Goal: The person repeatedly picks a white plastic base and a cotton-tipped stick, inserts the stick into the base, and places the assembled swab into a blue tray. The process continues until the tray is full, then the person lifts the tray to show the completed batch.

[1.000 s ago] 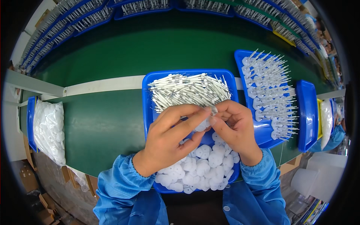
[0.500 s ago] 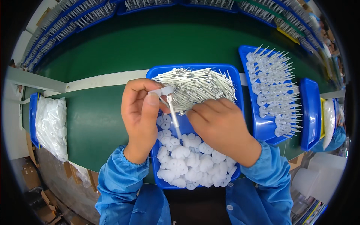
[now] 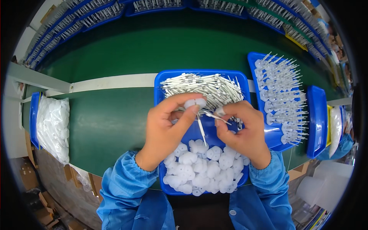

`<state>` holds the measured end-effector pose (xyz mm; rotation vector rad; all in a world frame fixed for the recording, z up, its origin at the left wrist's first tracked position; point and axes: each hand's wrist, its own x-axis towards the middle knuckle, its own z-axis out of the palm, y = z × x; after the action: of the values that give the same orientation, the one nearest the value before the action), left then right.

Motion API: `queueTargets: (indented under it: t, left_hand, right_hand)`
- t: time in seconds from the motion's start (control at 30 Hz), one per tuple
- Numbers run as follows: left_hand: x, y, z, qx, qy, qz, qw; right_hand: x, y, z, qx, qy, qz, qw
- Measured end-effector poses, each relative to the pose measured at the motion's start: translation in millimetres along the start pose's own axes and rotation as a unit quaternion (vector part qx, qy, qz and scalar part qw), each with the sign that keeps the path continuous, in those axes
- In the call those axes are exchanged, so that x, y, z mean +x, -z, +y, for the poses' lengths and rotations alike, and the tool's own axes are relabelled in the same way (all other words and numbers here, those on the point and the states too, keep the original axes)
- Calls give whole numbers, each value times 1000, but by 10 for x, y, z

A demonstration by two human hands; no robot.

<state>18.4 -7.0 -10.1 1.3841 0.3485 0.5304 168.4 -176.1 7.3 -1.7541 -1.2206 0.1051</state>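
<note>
Above the blue tray (image 3: 157, 86), my left hand (image 3: 165, 130) pinches a translucent white plastic disc (image 3: 194, 102) between thumb and fingers. A slim white rod (image 3: 201, 130) hangs down from that disc. Close on its right, my right hand (image 3: 247, 128) grips another thin white rod (image 3: 216, 116), one end of it near the disc. I cannot tell if this rod touches the disc. The tray's far part bears a heap of loose white rods (image 3: 203, 86). In its near part lies a pile of lobed white discs (image 3: 199, 168).
To the right, a slanted blue tray (image 3: 251, 59) carries rows of discs with rods (image 3: 281, 94). An upright blue tray (image 3: 317, 119) stands beside it. A clear bag of white pieces (image 3: 53, 128) sits at left. Filled blue trays (image 3: 155, 10) line the far edge.
My right hand has come up from the rod heap with a rod in its fingers. My left hand has moved right and slightly down, still holding the disc with its hanging rod.
</note>
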Motion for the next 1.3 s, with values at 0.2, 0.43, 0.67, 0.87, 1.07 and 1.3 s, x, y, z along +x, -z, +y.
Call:
queueTargets:
  t: [0.2,0.43,0.67,0.87,1.07,1.3]
  left_hand:
    - [-30,-33,93,11,18,-18,1000]
    - [-9,-18,35,56,-12,9,998]
    - [35,-6,-16,152,-109,16,982]
    - [16,-31,-12,241,-146,27,959]
    - [8,-8,42,277,-150,-24,949]
    - [20,-2,75,344,-201,-46,916]
  right_hand:
    - [-23,-9,-13,-4,-2,11,1000]
    - [-58,-2,-20,20,-60,-10,998]
    - [-102,-44,-54,55,-102,5,993]
    - [-63,-39,-101,26,-115,-22,993]
    - [-78,-66,38,84,-115,-36,989]
    - [-35,-24,36,149,-205,-80,964]
